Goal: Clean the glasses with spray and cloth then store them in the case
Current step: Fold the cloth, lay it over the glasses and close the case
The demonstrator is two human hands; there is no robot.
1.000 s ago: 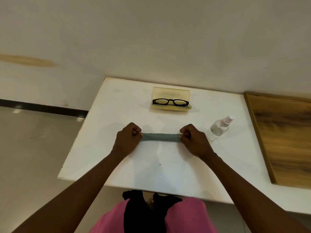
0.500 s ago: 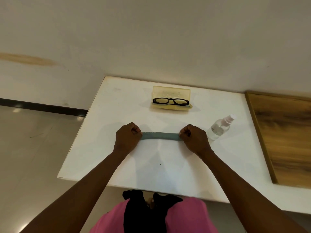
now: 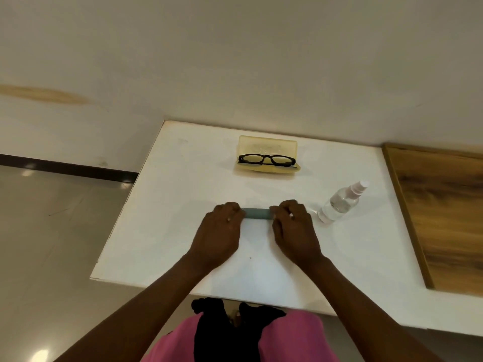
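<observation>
A narrow grey-green cloth (image 3: pixel 258 213) lies folded in the middle of the white table (image 3: pixel 183 205). The left hand (image 3: pixel 218 232) pinches its left end, the right hand (image 3: pixel 294 229) its right end, both palm-down with fingers curled and forearms reaching in from the near edge. Far behind, black glasses (image 3: pixel 266 159) rest in the open yellow case (image 3: pixel 268 145). The spray bottle (image 3: pixel 339 205) stands just right of the right hand.

Cloth (image 3: pixel 258 213) ends — under hands (image 3: pixel 294 228).

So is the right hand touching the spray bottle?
Apart. The head view shows bare white table between the right hand and the bottle; the hand grips the cloth.
</observation>
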